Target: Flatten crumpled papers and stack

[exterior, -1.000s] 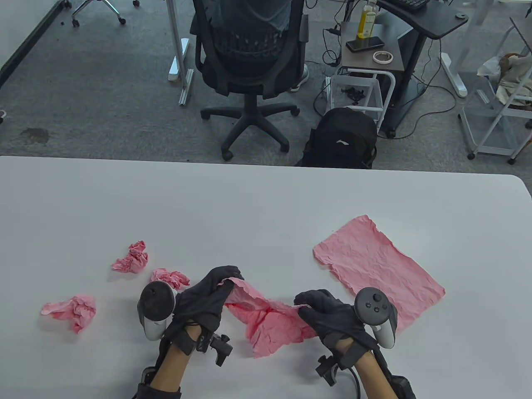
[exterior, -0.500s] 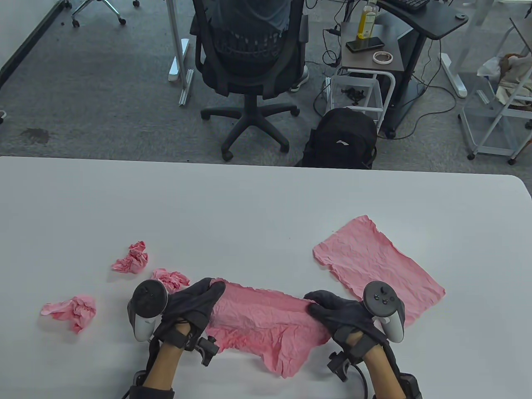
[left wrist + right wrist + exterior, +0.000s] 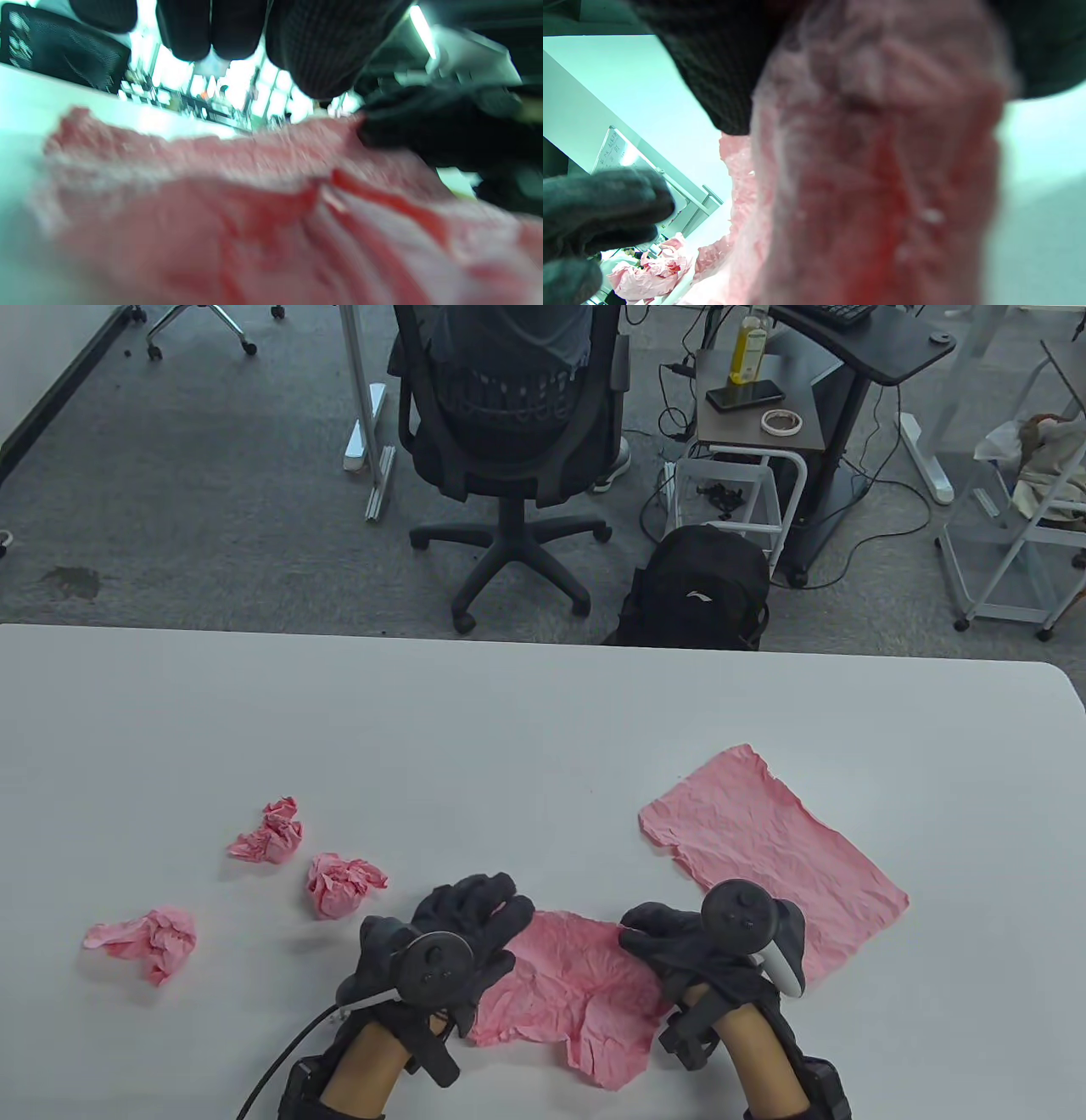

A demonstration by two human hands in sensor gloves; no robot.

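A wrinkled pink sheet (image 3: pixel 577 984) lies half spread near the table's front edge. My left hand (image 3: pixel 475 912) rests palm down on its left part with the fingers spread and straight. My right hand (image 3: pixel 653 929) pinches the sheet's right edge with curled fingers. In the right wrist view the sheet (image 3: pixel 874 169) runs up between the glove's fingers. The left wrist view shows the sheet (image 3: pixel 254 212) under my left fingertips (image 3: pixel 322 51). A flattened pink sheet (image 3: pixel 764 848) lies to the right. Three crumpled pink balls (image 3: pixel 271 831), (image 3: pixel 339 884), (image 3: pixel 148 942) sit to the left.
The white table (image 3: pixel 509 712) stretches bare toward its far edge. Beyond it stand an office chair (image 3: pixel 509 415) and a black backpack (image 3: pixel 700 589) on the carpet, with desks and a metal rack further back.
The sheet, held up and stretched between both hands before, now lies on the table. My left hand let go of its edge, turned palm down and slid right onto it.
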